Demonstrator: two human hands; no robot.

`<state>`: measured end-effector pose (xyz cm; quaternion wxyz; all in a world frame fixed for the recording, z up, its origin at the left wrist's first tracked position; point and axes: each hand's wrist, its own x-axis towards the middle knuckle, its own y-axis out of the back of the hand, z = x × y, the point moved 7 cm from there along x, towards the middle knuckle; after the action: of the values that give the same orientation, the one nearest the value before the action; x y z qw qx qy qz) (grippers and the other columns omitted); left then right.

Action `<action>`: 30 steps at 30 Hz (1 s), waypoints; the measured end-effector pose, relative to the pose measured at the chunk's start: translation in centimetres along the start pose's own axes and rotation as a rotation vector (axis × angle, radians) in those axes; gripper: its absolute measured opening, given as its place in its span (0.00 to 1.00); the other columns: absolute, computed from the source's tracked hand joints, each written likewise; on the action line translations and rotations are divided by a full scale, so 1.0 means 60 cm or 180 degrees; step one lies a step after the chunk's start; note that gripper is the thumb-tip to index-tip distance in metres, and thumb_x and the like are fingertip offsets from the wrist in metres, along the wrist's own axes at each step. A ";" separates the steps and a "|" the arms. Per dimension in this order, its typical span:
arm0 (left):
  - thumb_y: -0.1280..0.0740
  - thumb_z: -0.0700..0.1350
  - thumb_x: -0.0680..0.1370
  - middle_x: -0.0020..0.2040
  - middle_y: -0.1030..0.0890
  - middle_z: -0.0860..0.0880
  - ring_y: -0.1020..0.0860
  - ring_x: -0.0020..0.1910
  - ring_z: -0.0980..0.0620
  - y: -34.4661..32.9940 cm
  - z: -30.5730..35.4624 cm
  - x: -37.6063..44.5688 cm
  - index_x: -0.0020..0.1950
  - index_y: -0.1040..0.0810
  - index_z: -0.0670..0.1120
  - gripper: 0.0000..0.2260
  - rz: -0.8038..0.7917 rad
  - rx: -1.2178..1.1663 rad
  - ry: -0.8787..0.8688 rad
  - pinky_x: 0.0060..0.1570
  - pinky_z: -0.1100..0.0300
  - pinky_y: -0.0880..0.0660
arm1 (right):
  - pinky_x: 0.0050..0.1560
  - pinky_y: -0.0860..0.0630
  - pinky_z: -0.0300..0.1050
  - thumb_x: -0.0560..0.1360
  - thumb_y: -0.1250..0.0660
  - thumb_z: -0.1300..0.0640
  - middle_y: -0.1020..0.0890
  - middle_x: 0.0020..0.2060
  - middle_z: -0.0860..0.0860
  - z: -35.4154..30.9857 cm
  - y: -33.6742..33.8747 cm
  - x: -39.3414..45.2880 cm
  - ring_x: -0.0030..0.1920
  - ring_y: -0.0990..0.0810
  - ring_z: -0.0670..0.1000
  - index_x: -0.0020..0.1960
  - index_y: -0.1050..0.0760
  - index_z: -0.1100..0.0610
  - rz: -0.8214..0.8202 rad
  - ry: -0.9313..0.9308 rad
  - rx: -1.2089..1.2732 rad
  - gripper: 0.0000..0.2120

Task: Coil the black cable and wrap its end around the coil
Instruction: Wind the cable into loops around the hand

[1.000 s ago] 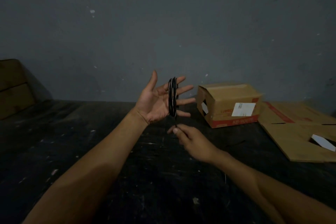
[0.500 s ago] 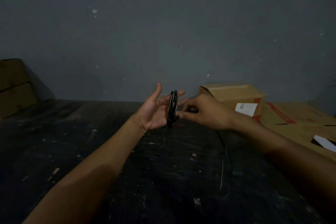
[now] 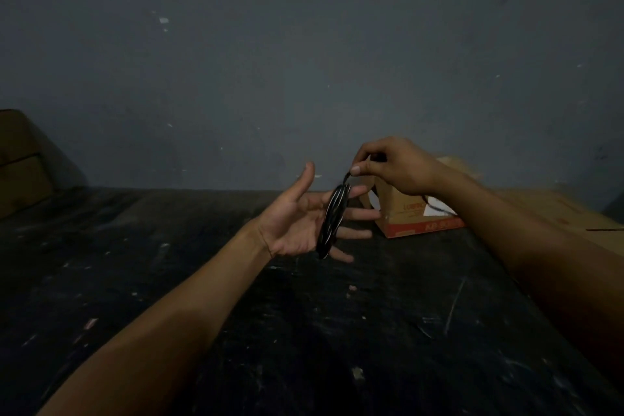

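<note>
Left hand (image 3: 297, 223) splayed open inside the coil (image 3: 332, 221); right hand (image 3: 395, 162) pinches the cable end (image 3: 347, 177), which should be laid taut across the loops.

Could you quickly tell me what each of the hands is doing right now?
Left hand: open, black cable coil looped around its fingers.
Right hand: pinching the cable's end above the coil.

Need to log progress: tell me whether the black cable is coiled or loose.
Coiled: black cable loops around the open left hand; right hand pinches its free end above.
</note>
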<state>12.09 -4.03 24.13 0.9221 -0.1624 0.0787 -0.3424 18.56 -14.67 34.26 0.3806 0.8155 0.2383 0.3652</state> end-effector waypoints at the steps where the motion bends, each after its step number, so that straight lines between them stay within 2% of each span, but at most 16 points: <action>1: 0.49 0.73 0.71 0.75 0.35 0.37 0.38 0.74 0.33 -0.003 0.002 -0.001 0.76 0.36 0.49 0.40 -0.0047 -0.0009 -0.0033 0.66 0.29 0.40 | 0.42 0.31 0.34 0.77 0.35 0.54 0.22 0.39 0.40 0.010 -0.007 -0.004 0.41 0.23 0.37 0.50 0.20 0.55 0.0053 -0.0018 0.0102 0.07; 4: 0.50 0.73 0.71 0.76 0.37 0.38 0.40 0.74 0.32 -0.014 0.010 -0.002 0.77 0.38 0.49 0.41 -0.0194 -0.0025 -0.0173 0.65 0.29 0.40 | 0.39 0.31 0.26 0.79 0.39 0.58 0.21 0.39 0.40 0.046 -0.039 -0.021 0.39 0.23 0.32 0.51 0.21 0.56 0.0179 -0.0132 0.0445 0.08; 7: 0.50 0.73 0.71 0.76 0.38 0.38 0.41 0.74 0.32 -0.022 0.024 -0.001 0.76 0.38 0.47 0.42 -0.0259 -0.0118 -0.0364 0.63 0.28 0.40 | 0.42 0.28 0.29 0.79 0.42 0.68 0.21 0.43 0.45 0.071 -0.094 -0.045 0.41 0.22 0.32 0.53 0.24 0.57 0.0041 -0.0254 0.0814 0.11; 8: 0.50 0.73 0.71 0.76 0.38 0.38 0.41 0.74 0.32 -0.023 0.028 0.000 0.76 0.38 0.47 0.42 -0.0271 -0.0158 -0.0416 0.63 0.28 0.40 | 0.42 0.26 0.30 0.79 0.43 0.68 0.21 0.44 0.45 0.074 -0.115 -0.054 0.41 0.22 0.31 0.55 0.25 0.55 -0.0051 -0.0326 0.0883 0.13; 10: 0.50 0.73 0.72 0.76 0.37 0.38 0.40 0.74 0.32 -0.022 0.035 0.001 0.77 0.38 0.47 0.42 -0.0262 -0.0228 -0.0500 0.63 0.27 0.41 | 0.39 0.25 0.37 0.81 0.45 0.63 0.21 0.45 0.50 0.073 -0.158 -0.072 0.40 0.19 0.41 0.56 0.27 0.50 -0.0189 -0.0495 0.1030 0.12; 12: 0.49 0.73 0.71 0.76 0.36 0.39 0.39 0.73 0.31 -0.018 0.043 0.001 0.77 0.38 0.47 0.42 -0.0194 -0.0318 -0.0595 0.64 0.26 0.43 | 0.35 0.26 0.45 0.81 0.45 0.59 0.23 0.39 0.53 0.069 -0.205 -0.092 0.35 0.23 0.52 0.56 0.28 0.48 -0.0421 -0.0721 0.1175 0.10; 15: 0.50 0.74 0.71 0.76 0.36 0.39 0.37 0.73 0.32 -0.001 0.062 -0.003 0.77 0.39 0.47 0.42 0.0086 -0.0363 -0.0817 0.65 0.25 0.43 | 0.35 0.27 0.49 0.82 0.46 0.55 0.29 0.32 0.50 0.050 -0.262 -0.117 0.31 0.29 0.48 0.57 0.27 0.56 -0.0860 -0.0719 0.1111 0.11; 17: 0.52 0.74 0.72 0.75 0.34 0.40 0.35 0.72 0.33 0.013 0.074 -0.008 0.76 0.36 0.48 0.42 0.0352 -0.0397 -0.0980 0.66 0.25 0.43 | 0.34 0.27 0.47 0.82 0.46 0.54 0.29 0.30 0.47 0.030 -0.280 -0.126 0.28 0.29 0.43 0.58 0.27 0.56 -0.1015 -0.0625 0.1036 0.12; 20: 0.53 0.73 0.73 0.74 0.31 0.42 0.32 0.71 0.35 0.039 0.080 -0.015 0.73 0.32 0.47 0.40 0.0764 -0.0459 -0.1163 0.66 0.25 0.45 | 0.32 0.30 0.32 0.82 0.45 0.54 0.27 0.32 0.43 -0.008 -0.282 -0.127 0.27 0.26 0.36 0.61 0.26 0.56 -0.1260 -0.0406 0.0718 0.13; 24: 0.54 0.72 0.73 0.73 0.29 0.43 0.33 0.71 0.35 0.071 0.066 -0.021 0.71 0.30 0.47 0.39 0.1160 -0.0430 -0.1131 0.67 0.25 0.47 | 0.35 0.31 0.26 0.81 0.42 0.54 0.28 0.33 0.38 -0.054 -0.256 -0.126 0.33 0.26 0.28 0.59 0.24 0.56 -0.1234 -0.0025 0.0409 0.12; 26: 0.51 0.72 0.73 0.72 0.29 0.43 0.33 0.71 0.36 0.083 0.053 -0.022 0.70 0.28 0.48 0.37 0.1241 -0.0339 -0.1041 0.68 0.27 0.46 | 0.39 0.28 0.30 0.80 0.41 0.53 0.23 0.37 0.39 -0.064 -0.235 -0.120 0.37 0.24 0.33 0.58 0.23 0.55 -0.1093 0.0050 0.0343 0.12; 28: 0.46 0.71 0.72 0.71 0.27 0.43 0.31 0.70 0.36 0.089 0.038 -0.021 0.71 0.29 0.46 0.37 0.1273 -0.0256 -0.0928 0.69 0.29 0.45 | 0.40 0.25 0.40 0.79 0.39 0.51 0.20 0.39 0.44 -0.060 -0.212 -0.111 0.36 0.22 0.39 0.54 0.22 0.54 -0.0951 0.0023 0.0241 0.11; 30: 0.43 0.69 0.72 0.70 0.26 0.41 0.29 0.69 0.35 0.088 0.024 -0.019 0.73 0.32 0.42 0.40 0.1247 -0.0211 -0.0818 0.71 0.34 0.42 | 0.39 0.28 0.39 0.78 0.37 0.52 0.21 0.37 0.43 -0.053 -0.187 -0.099 0.34 0.24 0.38 0.52 0.22 0.51 -0.0807 0.0014 0.0163 0.07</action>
<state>14.80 0.85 23.62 0.9675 -0.2163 0.0019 -0.1307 11.19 -10.55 24.30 0.4023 0.7874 0.3496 0.3097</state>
